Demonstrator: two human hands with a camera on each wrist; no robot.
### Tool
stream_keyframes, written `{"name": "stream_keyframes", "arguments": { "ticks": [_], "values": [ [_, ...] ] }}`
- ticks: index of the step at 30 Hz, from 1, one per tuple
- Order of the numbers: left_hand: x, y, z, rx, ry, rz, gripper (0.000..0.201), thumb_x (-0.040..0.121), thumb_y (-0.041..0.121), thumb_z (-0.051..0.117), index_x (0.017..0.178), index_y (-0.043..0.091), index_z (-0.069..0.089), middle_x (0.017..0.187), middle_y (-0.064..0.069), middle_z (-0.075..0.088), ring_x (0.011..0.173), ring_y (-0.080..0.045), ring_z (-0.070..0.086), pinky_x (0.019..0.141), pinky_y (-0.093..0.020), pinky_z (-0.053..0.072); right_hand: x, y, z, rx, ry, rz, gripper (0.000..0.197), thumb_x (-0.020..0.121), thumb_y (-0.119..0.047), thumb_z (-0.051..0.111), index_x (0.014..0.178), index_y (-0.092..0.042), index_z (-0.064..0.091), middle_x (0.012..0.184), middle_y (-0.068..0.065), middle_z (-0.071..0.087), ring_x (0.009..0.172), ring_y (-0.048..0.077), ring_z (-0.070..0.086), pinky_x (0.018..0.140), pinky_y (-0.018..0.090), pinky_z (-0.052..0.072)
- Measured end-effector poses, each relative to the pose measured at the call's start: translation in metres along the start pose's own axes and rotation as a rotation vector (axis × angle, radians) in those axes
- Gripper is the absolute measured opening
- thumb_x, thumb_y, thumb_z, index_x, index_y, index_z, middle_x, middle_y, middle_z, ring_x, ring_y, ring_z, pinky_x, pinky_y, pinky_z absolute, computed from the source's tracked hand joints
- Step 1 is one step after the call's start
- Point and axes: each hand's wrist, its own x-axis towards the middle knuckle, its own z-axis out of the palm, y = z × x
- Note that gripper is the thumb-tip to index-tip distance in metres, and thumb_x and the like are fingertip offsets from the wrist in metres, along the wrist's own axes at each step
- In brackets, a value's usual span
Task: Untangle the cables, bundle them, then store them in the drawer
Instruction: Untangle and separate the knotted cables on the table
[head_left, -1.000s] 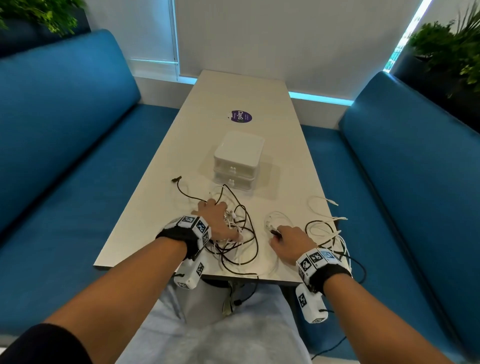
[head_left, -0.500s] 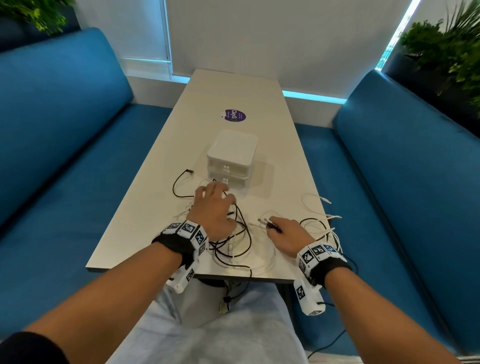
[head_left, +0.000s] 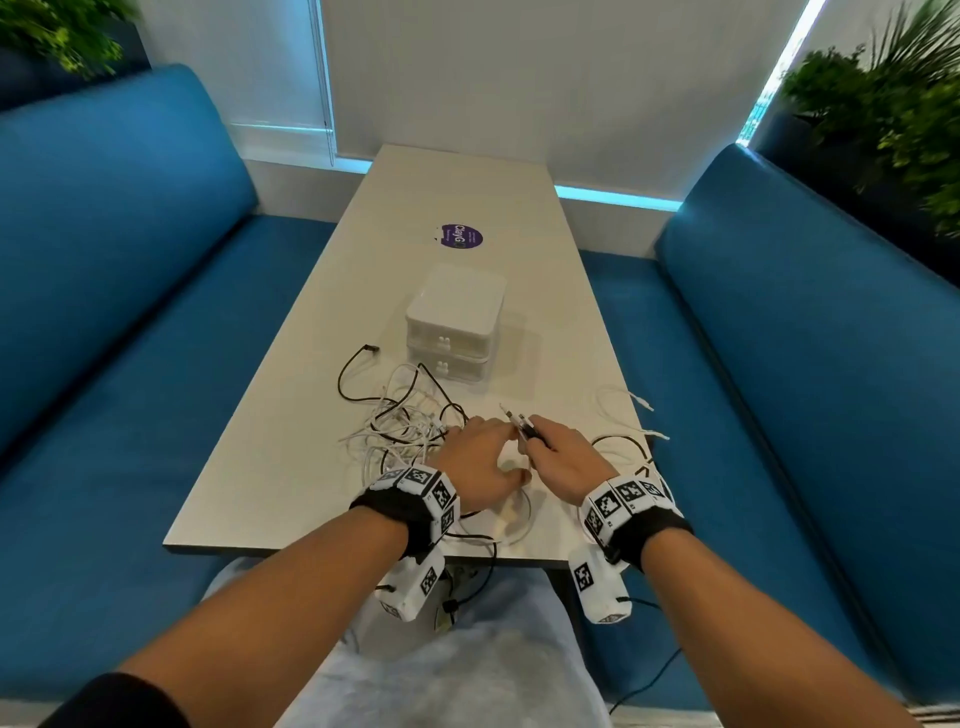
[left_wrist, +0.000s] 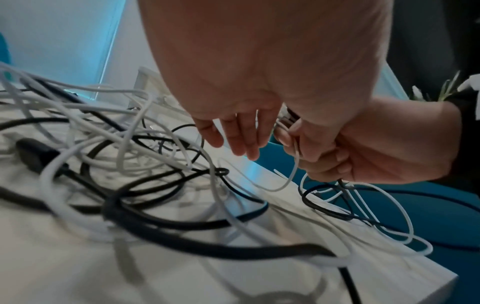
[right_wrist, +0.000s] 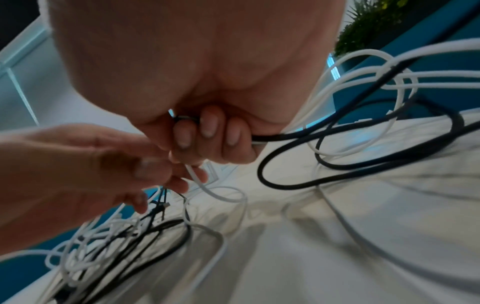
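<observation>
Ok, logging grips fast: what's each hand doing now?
Left hand: open, fingers straight, reaching toward the right.
Right hand: gripping cable ends.

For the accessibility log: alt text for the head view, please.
Right hand grips a few cable ends while the left hand reaches in beside it, over a table. A black-and-white cable tangle lies left, before a closed white drawer box.

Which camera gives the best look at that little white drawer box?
The head view: the drawer box stands whole on the table, both drawers shut. The left wrist view catches only a blurred white edge behind the cables; the right wrist view does not clearly show it.
</observation>
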Motion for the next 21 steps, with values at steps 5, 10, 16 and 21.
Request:
{"name": "stream_keyframes", "arguments": {
  "ticks": [5, 10, 16, 21],
  "values": [
    [0.001, -0.016, 0.003, -0.255, 0.1, 0.028, 0.027, 0.086, 0.033, 0.067, 0.109, 0.023, 0.058, 0.1, 0.008, 0.067, 0.09, -0.013, 0.061, 0.082, -0.035, 0.05, 0.007, -0.006, 0.001, 0.091, -0.052, 0.031, 0.021, 0.085, -0.04, 0.048, 0.085, -0.027, 0.065, 0.096, 0.0, 0.071, 0.092, 0.022, 0.064, 0.089, 0.043, 0.051],
    [0.0, -0.019, -0.001, -0.292, 0.141, 0.056, 0.011, 0.099, 0.027, 0.057, 0.101, 0.018, 0.062, 0.084, 0.005, 0.069, 0.076, -0.013, 0.064, 0.07, -0.032, 0.052, 0.011, 0.0, 0.006, 0.1, -0.114, 0.039, 0.029, 0.101, -0.033, 0.046, 0.082, -0.019, 0.063, 0.073, -0.001, 0.062, 0.065, 0.013, 0.054, 0.067, 0.035, 0.043],
    [0.003, -0.02, 0.003, -0.253, 0.203, -0.007, 0.017, 0.092, 0.027, 0.051, 0.096, 0.02, 0.066, 0.08, 0.003, 0.069, 0.073, -0.018, 0.064, 0.07, -0.041, 0.054, 0.014, -0.002, 0.015, 0.066, -0.097, 0.025, 0.033, 0.105, -0.03, 0.039, 0.074, -0.023, 0.051, 0.066, -0.005, 0.055, 0.06, 0.01, 0.049, 0.066, 0.028, 0.039],
    [0.004, -0.029, -0.004, -0.291, 0.293, -0.076, 0.022, 0.097, 0.023, 0.052, 0.102, 0.021, 0.073, 0.084, 0.005, 0.074, 0.082, -0.012, 0.068, 0.08, -0.036, 0.055, 0.014, 0.006, 0.014, 0.179, -0.047, 0.126, 0.033, 0.105, -0.035, 0.036, 0.098, -0.016, 0.063, 0.065, -0.002, 0.06, 0.055, 0.011, 0.053, 0.06, 0.027, 0.044]
  ]
}}
